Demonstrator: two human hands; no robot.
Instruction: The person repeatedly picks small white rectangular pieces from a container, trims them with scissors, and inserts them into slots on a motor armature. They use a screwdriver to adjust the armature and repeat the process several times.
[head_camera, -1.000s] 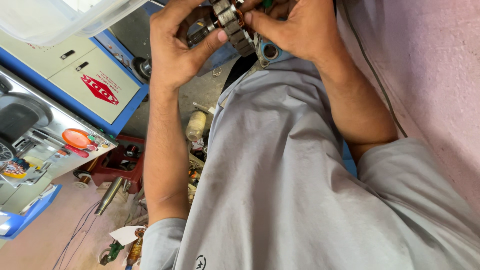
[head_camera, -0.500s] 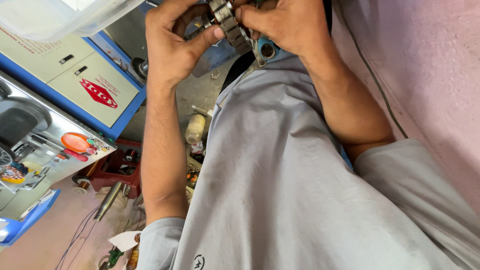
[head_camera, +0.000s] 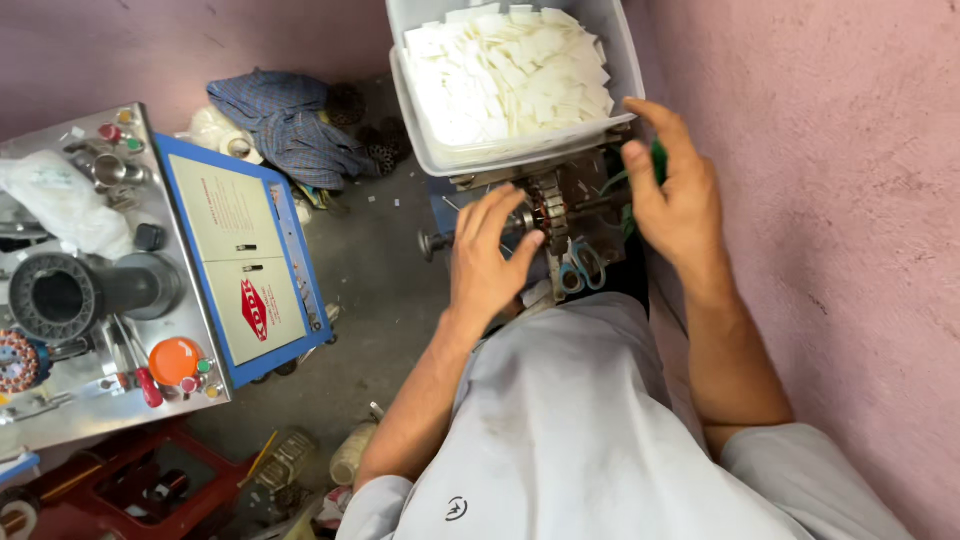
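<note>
Since the earlier frames the view has swung up and out, and both hands have come off their close two-handed grip on the toothed metal part: it now sits on its stand while the hands spread around it.

The toothed metal part (head_camera: 548, 212), a round ribbed core on a shaft, sits on a small stand just below the tub, in front of the person's lap. The left hand (head_camera: 487, 262) rests against its near left side, fingers spread and loose, fingertips touching the shaft end rather than clamped on it. The right hand (head_camera: 678, 195) is lifted to the right of the part, fingers apart and holding nothing, close to the tub's near right corner.

A pair of blue-handled scissors (head_camera: 580, 268) lies just near of the part. The grey plastic tub (head_camera: 620, 60), on the far side, is full of white paper slips (head_camera: 505, 70). Well off to the left stands a metal machine (head_camera: 90, 290) with a blue-edged panel (head_camera: 245, 260), and a bundle of checked cloth (head_camera: 285, 125) lies on the floor beyond it. A pink wall (head_camera: 850, 200) runs along the right.
</note>
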